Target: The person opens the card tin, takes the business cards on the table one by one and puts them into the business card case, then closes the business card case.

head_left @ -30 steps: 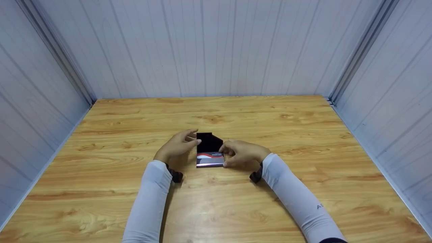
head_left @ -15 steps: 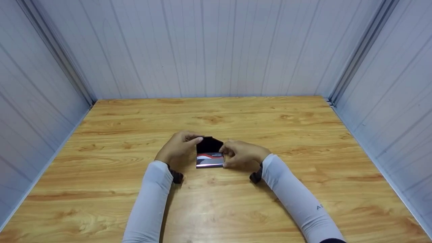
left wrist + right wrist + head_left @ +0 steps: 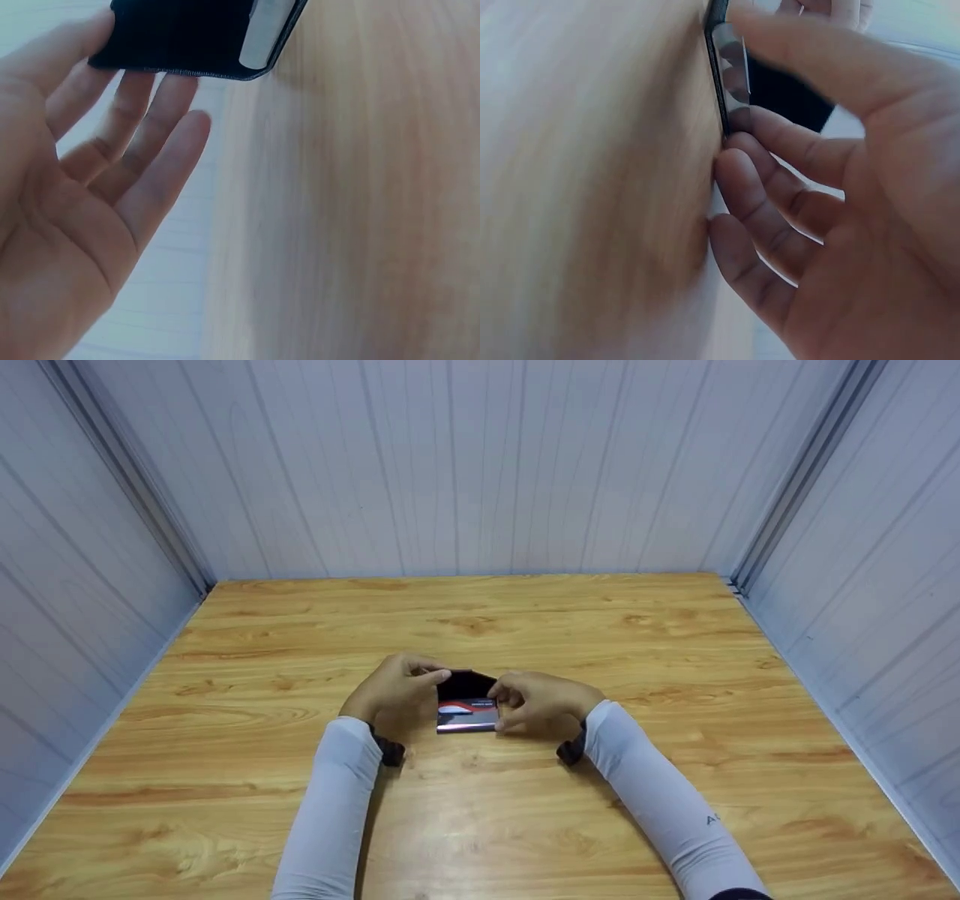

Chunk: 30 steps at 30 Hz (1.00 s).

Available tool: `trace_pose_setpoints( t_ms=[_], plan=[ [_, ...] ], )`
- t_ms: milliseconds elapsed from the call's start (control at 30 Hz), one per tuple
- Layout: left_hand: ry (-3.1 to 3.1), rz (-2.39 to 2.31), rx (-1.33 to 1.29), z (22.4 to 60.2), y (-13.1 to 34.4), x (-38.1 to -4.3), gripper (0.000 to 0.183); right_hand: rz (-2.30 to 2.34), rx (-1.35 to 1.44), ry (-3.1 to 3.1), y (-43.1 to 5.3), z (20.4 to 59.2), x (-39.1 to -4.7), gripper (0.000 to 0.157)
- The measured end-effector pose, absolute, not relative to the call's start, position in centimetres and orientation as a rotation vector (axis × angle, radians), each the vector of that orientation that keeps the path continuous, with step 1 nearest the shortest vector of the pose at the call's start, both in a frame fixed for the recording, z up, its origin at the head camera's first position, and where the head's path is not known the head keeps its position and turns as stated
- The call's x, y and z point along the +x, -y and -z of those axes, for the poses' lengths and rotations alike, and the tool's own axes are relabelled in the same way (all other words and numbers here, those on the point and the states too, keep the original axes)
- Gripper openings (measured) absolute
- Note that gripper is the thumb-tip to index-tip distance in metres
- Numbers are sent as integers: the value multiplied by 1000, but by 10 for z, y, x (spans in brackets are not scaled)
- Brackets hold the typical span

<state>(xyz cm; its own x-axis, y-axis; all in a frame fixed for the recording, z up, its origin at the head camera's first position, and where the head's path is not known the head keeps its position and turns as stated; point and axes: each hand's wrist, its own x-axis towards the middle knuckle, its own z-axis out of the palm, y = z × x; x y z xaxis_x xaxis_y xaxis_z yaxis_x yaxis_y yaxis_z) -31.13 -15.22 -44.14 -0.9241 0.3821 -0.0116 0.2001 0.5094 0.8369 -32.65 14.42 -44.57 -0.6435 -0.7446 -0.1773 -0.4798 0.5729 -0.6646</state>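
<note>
A card holder with a silvery metal case and a black cover lies on the wooden table in front of me. A red and white wavy pattern shows on its face in the head view. Its black flap stands partly raised behind the case. My left hand pinches the flap's left corner between thumb and fingers, the other fingers spread below it. On the opposite side, my right hand grips the end of the case with thumb and index finger, its other fingertips down near the tabletop.
The wood-grain table spreads around both hands. White panel walls stand behind it and along both sides. A small black wrist camera sits under each wrist, close to the table.
My left hand has taken hold of the black flap and tilted it up from lying flat, so it looks shorter now. My right hand has stayed at the case's side.
</note>
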Motion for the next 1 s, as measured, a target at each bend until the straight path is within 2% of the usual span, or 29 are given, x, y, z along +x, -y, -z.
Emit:
trace_pose_setpoints(
  t_ms=[133, 433, 667, 900, 1000],
  plan=[
    [-2522, -1376, 489, 442, 153, -311, 30, 856, -974, -2362, -148, 444, -327, 47],
    [-2504, -1389, 476, 443, 154, -313, 29, 833, -1028, -2354, -151, 441, -330, 45],
    [-2488, -1344, 554, 440, 155, -312, 27, 899, -916, -2399, -155, 439, -330, 28],
    [-2452, -1262, 618, 441, 155, -311, 24, 860, -867, -2431, -152, 441, -329, 48],
    [-2391, -1243, 617, 442, 154, -311, 24, 819, -928, -2433, -150, 442, -329, 48]
  ],
)
